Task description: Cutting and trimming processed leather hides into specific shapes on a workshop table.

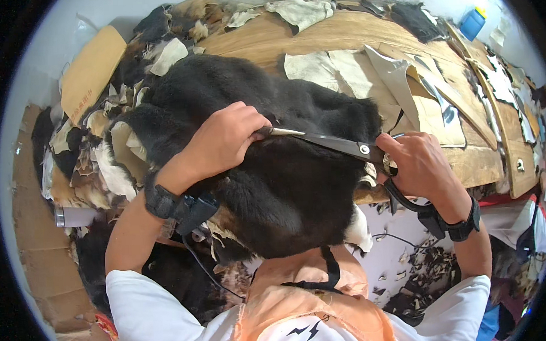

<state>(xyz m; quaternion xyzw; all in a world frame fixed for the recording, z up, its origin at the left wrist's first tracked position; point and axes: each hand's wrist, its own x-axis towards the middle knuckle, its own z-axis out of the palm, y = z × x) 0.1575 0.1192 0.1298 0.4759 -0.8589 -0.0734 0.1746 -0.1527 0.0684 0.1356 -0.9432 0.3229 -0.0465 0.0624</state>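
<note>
A large black fur hide (286, 194) is spread across the table's near edge and hangs down in front of me. My right hand (420, 162) is wrapped round the dark handles of a big pair of scissors (338, 143), whose blades point left across the fur. The blades look closed or nearly so. With bent fingers, my left hand (234, 134) pinches the fur just beyond the scissors' tip. Between that pinch and the blades lies a narrow pale sliver (285, 132); I cannot tell whether it is hide or shining metal.
Behind the hide is a wooden table (238, 45) with pale leather pieces (324, 72). Fur scraps (107, 167) pile up at the left beside a tan envelope-like sheet (95, 71). A blue bottle (473, 23) stands far right. Dark offcuts (430, 279) litter the floor.
</note>
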